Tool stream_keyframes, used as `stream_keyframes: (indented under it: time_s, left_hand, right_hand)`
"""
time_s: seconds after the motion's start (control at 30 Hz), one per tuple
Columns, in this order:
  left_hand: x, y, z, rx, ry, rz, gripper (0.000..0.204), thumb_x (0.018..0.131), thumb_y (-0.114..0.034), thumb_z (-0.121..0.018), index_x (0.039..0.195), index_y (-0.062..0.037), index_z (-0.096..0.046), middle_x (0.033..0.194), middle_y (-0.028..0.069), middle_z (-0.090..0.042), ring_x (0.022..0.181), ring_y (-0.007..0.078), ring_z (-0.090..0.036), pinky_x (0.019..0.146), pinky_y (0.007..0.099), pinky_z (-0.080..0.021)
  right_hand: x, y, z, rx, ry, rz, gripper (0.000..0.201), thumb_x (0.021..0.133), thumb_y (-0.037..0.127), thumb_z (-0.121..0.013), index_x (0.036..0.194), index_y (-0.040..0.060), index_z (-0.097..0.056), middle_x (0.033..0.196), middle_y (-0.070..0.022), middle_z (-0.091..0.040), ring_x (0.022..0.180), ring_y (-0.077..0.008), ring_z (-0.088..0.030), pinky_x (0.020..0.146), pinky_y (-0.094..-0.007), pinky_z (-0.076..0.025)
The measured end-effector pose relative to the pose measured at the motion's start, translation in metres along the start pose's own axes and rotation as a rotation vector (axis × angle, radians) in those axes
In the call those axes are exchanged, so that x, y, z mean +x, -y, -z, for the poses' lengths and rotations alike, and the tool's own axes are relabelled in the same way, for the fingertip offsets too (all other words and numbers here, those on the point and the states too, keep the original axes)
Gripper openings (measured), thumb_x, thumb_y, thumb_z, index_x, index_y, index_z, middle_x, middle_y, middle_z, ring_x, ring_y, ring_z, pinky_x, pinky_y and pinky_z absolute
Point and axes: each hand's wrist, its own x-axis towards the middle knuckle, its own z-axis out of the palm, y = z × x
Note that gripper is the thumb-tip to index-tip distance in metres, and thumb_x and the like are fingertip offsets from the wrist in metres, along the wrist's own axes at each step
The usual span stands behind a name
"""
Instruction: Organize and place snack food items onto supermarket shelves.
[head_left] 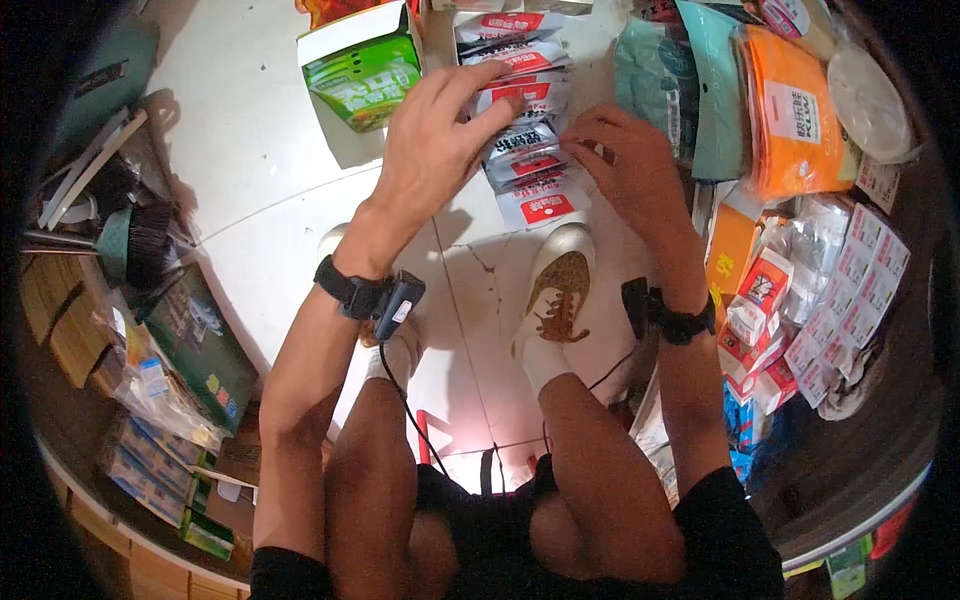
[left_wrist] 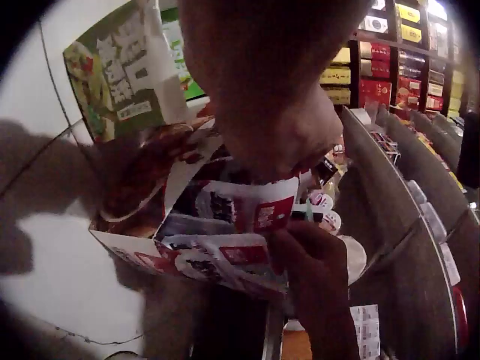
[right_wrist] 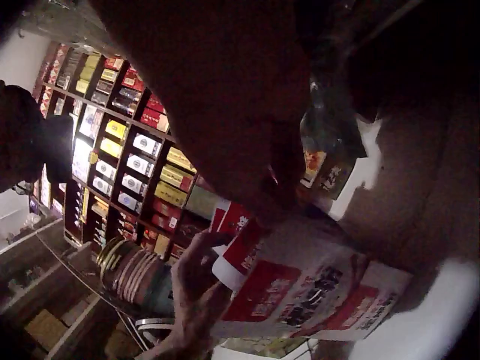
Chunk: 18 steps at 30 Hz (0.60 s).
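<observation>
Steadying packets [head_left: 530, 138] | left hand [head_left: 425, 140]: fingers gripping them | right hand [head_left: 632, 170]: fingers pinching an edge | risk: row may splay; cause: uneven squeeze on overlapping wrappers

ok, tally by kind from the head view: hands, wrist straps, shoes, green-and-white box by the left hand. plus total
Hands: 2 (left hand, right hand)
Black wrist straps: 2
Shoes: 2, one mostly hidden
Green-and-white box: 1
Total: 7

Red-and-white packets [right_wrist: 262, 291] before stocked shelves [right_wrist: 112, 112]
</observation>
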Motion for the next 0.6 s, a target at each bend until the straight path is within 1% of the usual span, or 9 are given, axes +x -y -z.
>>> stream_keyframes:
  time_s: [0.07,0.1,0.17,0.2,0.27,0.4,0.47,0.57,0.6]
  left_hand:
    - [-0.001,0.002,-0.001,-0.109,0.022,0.039,0.02,0.086,-0.014,-0.074,0.105,-0.0068,-0.071,0.124,0.0099,-0.067,0.108,0.0306,-0.062,0.09,0.0413,-0.053]
    - [0.0,0.001,0.002,-0.11,0.023,0.037,0.02,0.086,-0.014,-0.074,0.105,-0.0068,-0.071,0.124,0.0099,-0.067,0.108,0.0306,-0.062,0.09,0.0413,-0.053]
    - [0.002,0.001,0.007,-0.169,0.072,0.048,0.023,0.088,-0.02,-0.074,0.103,-0.0026,-0.071,0.123,0.0094,-0.068,0.11,0.0305,-0.062,0.093,0.042,-0.052]
    - [0.002,0.0,0.009,-0.169,0.072,0.047,0.023,0.088,-0.02,-0.074,0.103,-0.0026,-0.071,0.123,0.0094,-0.068,0.11,0.0305,-0.062,0.093,0.042,-0.052]
    - [0.002,-0.002,0.012,-0.23,0.149,0.074,0.019,0.09,-0.012,-0.067,0.105,-0.002,-0.071,0.128,0.0128,-0.067,0.116,0.0353,-0.06,0.101,0.0458,-0.049]
    - [0.001,-0.003,0.009,-0.243,0.135,0.054,0.018,0.088,-0.014,-0.071,0.101,-0.0009,-0.069,0.127,0.0122,-0.068,0.113,0.0339,-0.062,0.099,0.0445,-0.051]
    - [-0.004,0.0,0.001,-0.153,0.087,0.011,0.022,0.084,-0.017,-0.077,0.096,-0.0005,-0.068,0.126,0.0114,-0.068,0.111,0.0324,-0.063,0.096,0.0435,-0.052]
    - [-0.002,-0.003,0.002,-0.143,0.075,0.042,0.028,0.079,-0.018,-0.081,0.095,-0.0016,-0.066,0.124,0.0105,-0.069,0.109,0.0318,-0.064,0.094,0.0434,-0.054]
    - [0.0,-0.003,0.003,-0.141,0.072,0.041,0.028,0.079,-0.018,-0.081,0.095,-0.0016,-0.066,0.124,0.0105,-0.069,0.109,0.0318,-0.064,0.094,0.0434,-0.054]
  right_hand:
    - [0.001,0.014,0.005,0.055,-0.103,0.019,0.013,0.091,0.014,-0.071,0.099,0.0047,-0.074,0.1,-0.0118,-0.07,0.092,-0.0325,-0.069,0.083,-0.0409,-0.056]
    - [0.002,0.017,0.004,0.056,-0.104,0.018,0.013,0.091,0.014,-0.071,0.099,0.0047,-0.074,0.1,-0.0118,-0.07,0.092,-0.0325,-0.069,0.083,-0.0409,-0.056]
    - [0.006,0.023,0.002,0.091,-0.239,0.022,0.011,0.089,0.008,-0.076,0.099,0.0033,-0.075,0.091,-0.0078,-0.071,0.076,-0.0209,-0.07,0.068,-0.032,-0.055]
    - [0.009,0.024,-0.001,0.091,-0.24,0.023,0.011,0.089,0.008,-0.076,0.099,0.0033,-0.075,0.091,-0.0078,-0.071,0.076,-0.0209,-0.07,0.068,-0.032,-0.055]
    - [0.016,0.023,-0.007,0.071,-0.315,0.055,0.012,0.09,0.015,-0.073,0.097,0.0043,-0.074,0.097,-0.0118,-0.071,0.084,-0.0306,-0.07,0.076,-0.0379,-0.057]
    - [0.017,0.019,-0.018,-0.004,-0.331,0.052,0.013,0.089,0.014,-0.075,0.096,0.0037,-0.073,0.097,-0.0119,-0.071,0.082,-0.0288,-0.071,0.074,-0.0379,-0.057]
    - [0.009,0.02,-0.02,0.192,-0.388,-0.04,0.012,0.089,0.012,-0.075,0.096,0.0035,-0.072,0.098,-0.0117,-0.071,0.081,-0.0269,-0.071,0.074,-0.0377,-0.057]
    - [-0.01,0.018,-0.011,0.158,-0.311,-0.112,0.01,0.091,0.01,-0.072,0.099,0.0042,-0.073,0.1,-0.011,-0.071,0.082,-0.0252,-0.071,0.075,-0.0381,-0.057]
    - [-0.012,0.012,-0.009,0.157,-0.312,-0.109,0.01,0.091,0.01,-0.072,0.099,0.0042,-0.073,0.1,-0.011,-0.071,0.082,-0.0252,-0.071,0.075,-0.0381,-0.057]
